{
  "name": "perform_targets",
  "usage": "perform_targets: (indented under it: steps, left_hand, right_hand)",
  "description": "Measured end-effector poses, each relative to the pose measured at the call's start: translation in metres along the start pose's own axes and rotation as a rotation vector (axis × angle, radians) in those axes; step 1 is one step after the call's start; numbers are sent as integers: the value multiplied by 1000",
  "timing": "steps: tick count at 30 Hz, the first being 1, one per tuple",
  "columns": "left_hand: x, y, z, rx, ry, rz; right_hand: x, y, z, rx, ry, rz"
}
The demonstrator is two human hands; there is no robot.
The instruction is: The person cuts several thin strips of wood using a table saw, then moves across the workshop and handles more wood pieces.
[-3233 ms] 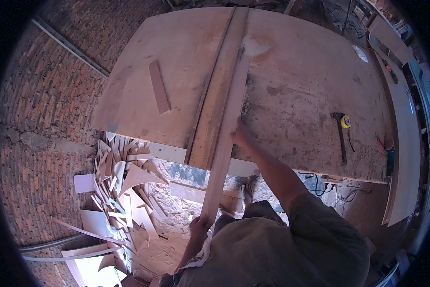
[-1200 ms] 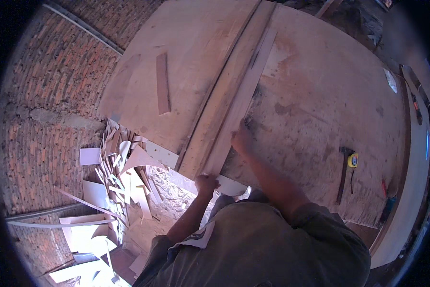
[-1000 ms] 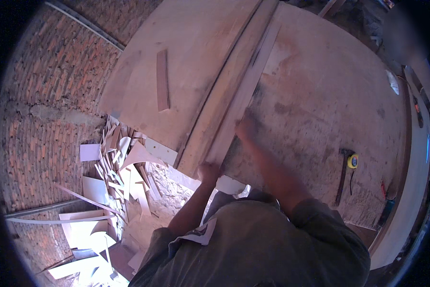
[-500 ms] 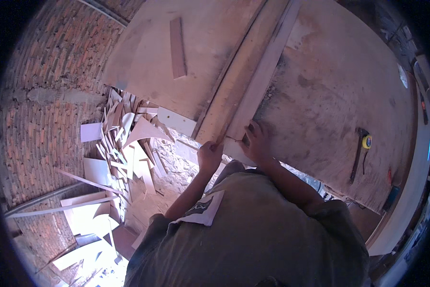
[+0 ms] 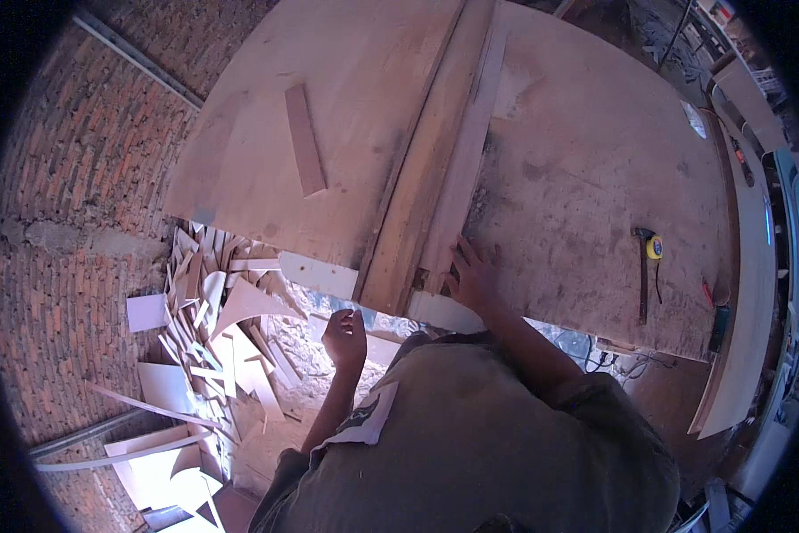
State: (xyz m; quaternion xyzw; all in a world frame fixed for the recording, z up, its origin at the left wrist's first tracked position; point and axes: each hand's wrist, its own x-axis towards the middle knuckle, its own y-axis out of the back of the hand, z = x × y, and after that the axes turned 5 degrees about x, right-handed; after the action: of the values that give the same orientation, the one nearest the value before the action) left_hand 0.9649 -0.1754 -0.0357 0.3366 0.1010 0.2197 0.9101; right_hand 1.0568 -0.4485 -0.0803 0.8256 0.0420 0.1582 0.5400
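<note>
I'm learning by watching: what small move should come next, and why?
Perhaps bring the left hand to the near end of the pale strip, to steady it: only the right hand seems to touch it; the left appears clear of the bench.

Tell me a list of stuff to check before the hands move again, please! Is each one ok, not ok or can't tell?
1. Right hand at the wood strip: ok, its fingers are spread at the near end.
2. Left hand holding nothing: cannot tell, its fingers are curled.
3. Wood strip alongside the long board: ok, they lie side by side on the table.
4. Hammer and tape measure away from both hands: ok, they lie off to the right.
5. No clutter on the left: not ok, wood scraps are heaped there.
</note>
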Motion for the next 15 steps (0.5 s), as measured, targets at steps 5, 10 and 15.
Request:
perform_targets:
  steps: [5, 10, 15]
  left_hand:
    - [4, -1, -6, 48, 21, 16]
    - [5, -5, -13, 73, 27, 99]
    - [-2, -8, -10, 96, 41, 174]
  right_hand:
    - [20, -5, 12, -41, -82, -72]
    - [48, 5, 24, -30, -98, -35]
    - [71, 2, 45, -11, -129, 30]
